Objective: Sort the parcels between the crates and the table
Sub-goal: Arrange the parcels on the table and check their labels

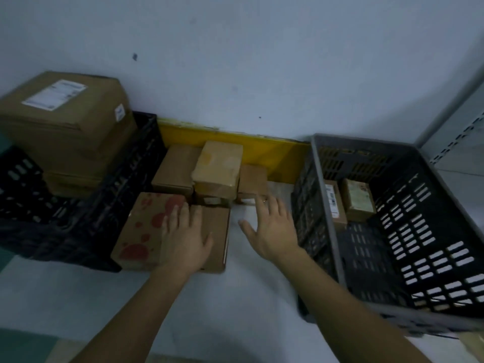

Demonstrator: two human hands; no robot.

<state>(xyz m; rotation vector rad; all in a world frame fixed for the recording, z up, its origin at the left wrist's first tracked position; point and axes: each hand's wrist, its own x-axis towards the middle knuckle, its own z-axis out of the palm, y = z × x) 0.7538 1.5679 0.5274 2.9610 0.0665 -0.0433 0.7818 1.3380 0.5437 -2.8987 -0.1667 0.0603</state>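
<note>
Two hands out flat, fingers spread: left hand (186, 241) rests on red-spotted parcel (146, 231); right hand (269, 229) hovers over desk (235, 297), fingertips near small parcel (252, 180). Black crate (78, 226) at 9 o'clock, grey crate (408, 226) at 3 o'clock holding two parcels (357, 199).

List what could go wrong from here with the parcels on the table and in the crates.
1. The taped parcel sits tilted on top of others; the right hand, reaching in beside it, could knock it off.
2. The large box rises well above the black crate rim and may topple if the crate is bumped.
3. The left hand lies flat on the red-spotted box, so a lift might slip.
</note>
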